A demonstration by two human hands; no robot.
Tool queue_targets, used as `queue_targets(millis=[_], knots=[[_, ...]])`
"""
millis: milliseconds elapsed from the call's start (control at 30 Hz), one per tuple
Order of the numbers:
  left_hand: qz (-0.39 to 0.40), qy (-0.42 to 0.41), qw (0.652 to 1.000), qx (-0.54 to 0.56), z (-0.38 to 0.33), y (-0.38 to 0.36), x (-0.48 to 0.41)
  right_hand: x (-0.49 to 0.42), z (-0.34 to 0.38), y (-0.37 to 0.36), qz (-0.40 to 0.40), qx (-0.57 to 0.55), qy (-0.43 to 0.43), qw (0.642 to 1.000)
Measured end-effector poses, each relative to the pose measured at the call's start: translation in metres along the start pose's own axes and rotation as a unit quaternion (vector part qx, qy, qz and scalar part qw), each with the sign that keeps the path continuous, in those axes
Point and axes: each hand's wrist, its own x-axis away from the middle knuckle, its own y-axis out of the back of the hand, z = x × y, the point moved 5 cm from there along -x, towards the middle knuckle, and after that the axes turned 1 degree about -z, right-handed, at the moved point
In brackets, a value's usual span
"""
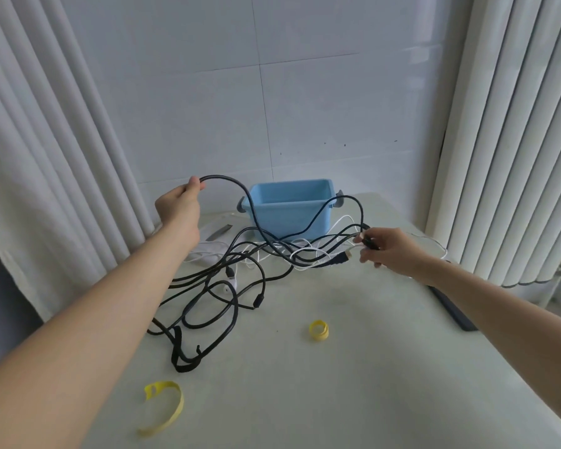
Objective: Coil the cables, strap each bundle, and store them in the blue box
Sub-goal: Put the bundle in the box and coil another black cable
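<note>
The left hand (178, 205) is raised above the back left of the pale tabletop (305, 400), its grip pinched between thumb and curled fingers on a black cable (222, 176) at the top of a tall arch. From there the cable drops in front of the blue box (292, 202), rises again near the box's right grey handle (338, 202), and runs down to the right hand (389, 251). That hand is lower, just right of the box, and its grip is clamped on a black plug (368, 243) at the cable's end, fingers curled around it.

The blue box stands open at the back of the tabletop, close to the tiled wall, and I can see no cable inside it from here. In front of it, more black cables lie in a loose tangle (227, 286) with thin white cables (308, 251) threaded through them. A flat black plug with a gold tip (345, 257) lies just beside the right hand; any marking on it is too small to read. A flat black strap (178, 354) lies folded at the near end of the tangle.

Two yellow straps lie apart from the cables: one rolled into a small ring (318, 330) near the middle of the tabletop, and the other a loose open loop (162, 406) near the front left. A dark flat object (450, 306) lies at the right edge, partly behind the right forearm. White curtains (46, 140) hang on both sides.
</note>
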Motion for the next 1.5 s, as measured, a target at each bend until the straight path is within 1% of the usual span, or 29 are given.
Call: queue_targets(millis=[67, 100, 167, 233, 300, 367, 433, 500, 533, 567, 600, 667, 700, 733, 767, 833, 900, 967, 1000, 1100, 1167, 1200, 1233, 1267, 1300, 1367, 1400, 1467, 1500], knots=[[0.017, -0.009, 1.0, -0.015, -0.004, -0.005, 0.003, -0.003, -0.001, -0.002, -0.018, 0.091, -0.005, 0.996], [0.025, -0.017, 0.999, -0.025, -0.006, -0.007, 0.005, -0.005, -0.002, -0.002, -0.033, 0.092, -0.017, 0.995], [0.046, -0.039, 0.997, -0.054, -0.007, -0.01, 0.006, -0.006, 0.0, 0.001, -0.069, 0.042, -0.027, 0.996], [0.063, -0.066, 0.992, -0.089, -0.006, -0.011, 0.005, -0.008, 0.003, 0.002, -0.083, -0.052, -0.024, 0.995], [0.055, -0.088, 0.987, -0.123, -0.005, -0.009, 0.005, -0.008, 0.006, 0.003, -0.059, -0.139, -0.026, 0.988], [0.022, -0.101, 0.986, -0.133, -0.005, -0.008, 0.007, -0.005, 0.006, 0.004, -0.002, -0.165, -0.048, 0.985], [-0.003, -0.085, 0.992, -0.09, -0.007, -0.01, 0.009, 0.004, 0.002, 0.005, 0.064, -0.091, -0.076, 0.991], [0.004, -0.03, 1.0, -0.004, -0.008, -0.016, 0.011, 0.014, -0.002, 0.004, 0.122, 0.052, -0.088, 0.987], [0.013, 0.0, 0.999, 0.034, -0.008, -0.019, 0.012, 0.017, -0.003, 0.002, 0.146, 0.112, -0.08, 0.98], [0.027, 0.028, 0.997, 0.067, -0.008, -0.021, 0.012, 0.019, -0.002, 0.0, 0.158, 0.139, -0.063, 0.976], [0.047, 0.05, 0.992, 0.102, -0.009, -0.023, 0.012, 0.018, 0.001, -0.001, 0.159, 0.126, -0.045, 0.978], [0.099, 0.077, 0.98, 0.157, -0.01, -0.026, 0.012, 0.017, 0.013, 0.0, 0.137, -0.03, -0.042, 0.989], [0.12, 0.085, 0.974, 0.175, -0.012, -0.026, 0.011, 0.014, 0.018, 0.002, 0.112, -0.098, -0.038, 0.988], [0.136, 0.094, 0.968, 0.188, -0.014, -0.026, 0.011, 0.01, 0.024, 0.003, 0.088, -0.115, -0.021, 0.989], [0.144, 0.1, 0.964, 0.201, -0.017, -0.025, 0.011, 0.007, 0.031, 0.003, 0.077, -0.089, 0.004, 0.993], [0.149, 0.107, 0.957, 0.227, -0.023, -0.024, 0.011, 0.009, 0.045, -0.01, 0.11, 0.03, 0.046, 0.992], [0.15, 0.109, 0.954, 0.236, -0.027, -0.024, 0.01, 0.011, 0.055, -0.028, 0.139, 0.141, 0.084, 0.977], [0.149, 0.102, 0.957, 0.225, -0.028, -0.024, 0.011, 0.013, 0.07, -0.038, 0.116, 0.212, 0.132, 0.961], [0.146, 0.097, 0.961, 0.216, -0.027, -0.024, 0.011, 0.015, 0.078, -0.041, 0.106, 0.223, 0.144, 0.958], [0.113, 0.073, 0.975, 0.175, -0.025, -0.022, 0.012, 0.027, 0.103, -0.048, 0.125, 0.202, 0.157, 0.958], [0.102, 0.025, 0.989, 0.101, -0.024, -0.022, 0.019, 0.036, 0.12, -0.048, 0.119, 0.198, 0.18, 0.956], [0.104, -0.006, 0.993, 0.059, -0.022, -0.022, 0.023, 0.04, 0.127, -0.048, 0.113, 0.169, 0.186, 0.961], [0.111, -0.033, 0.993, 0.016, -0.017, -0.024, 0.027, 0.043, 0.134, -0.048, 0.109, 0.107, 0.183, 0.971], [0.124, -0.053, 0.991, -0.023, -0.011, -0.025, 0.033, 0.046, 0.14, -0.047, 0.106, 0.01, 0.179, 0.978], [0.145, -0.072, 0.986, -0.05, -0.005, -0.026, 0.039, 0.046, 0.147, -0.045, 0.097, -0.106, 0.176, 0.974], [0.197, -0.112, 0.969, -0.094, 0.011, -0.031, 0.049, 0.043, 0.153, -0.037, 0.051, -0.317, 0.149, 0.935], [0.217, -0.128, 0.961, -0.116, 0.018, -0.033, 0.053, 0.04, 0.153, -0.032, 0.022, -0.394, 0.122, 0.911], [0.232, -0.16, 0.949, -0.142, 0.032, -0.035, 0.058, 0.034, 0.152, -0.021, -0.01, -0.509, 0.07, 0.858], [0.238, -0.175, 0.943, -0.151, 0.035, -0.037, 0.062, 0.03, 0.149, -0.017, -0.021, -0.542, 0.055, 0.838]])
